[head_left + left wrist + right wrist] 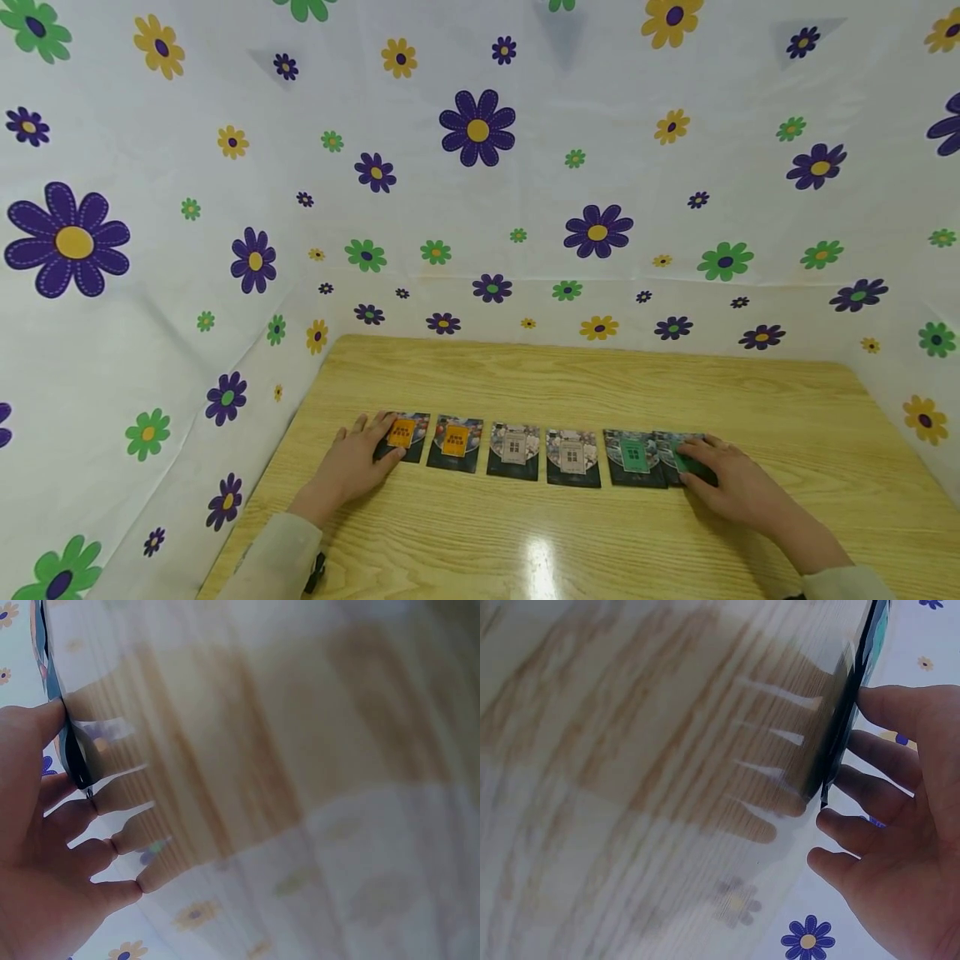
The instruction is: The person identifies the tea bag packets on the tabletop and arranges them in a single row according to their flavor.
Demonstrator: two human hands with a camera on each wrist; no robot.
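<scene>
Flat dark packets with printed fronts lie in a row on the wooden table (pixel 525 375). From left to right come a packet with an orange label (pixel 402 432), another orange-labelled packet (pixel 454 442), a beige-labelled packet (pixel 514 450), a second beige one (pixel 573 458), a green-labelled packet (pixel 634 457) and a partly hidden green one (pixel 670 454). The two green packets meet with overlapping edges. My left hand (pixel 358 462) rests on the leftmost orange packet, fingers spread. On the rightmost green packet lies my right hand (pixel 738 487), covering much of it.
A white cloth with printed flowers (pixel 480 192) hangs behind the table and along both sides. Light reflects off the tabletop near the front. Beside the left sleeve (pixel 277 550) a small black object (pixel 316 573) shows.
</scene>
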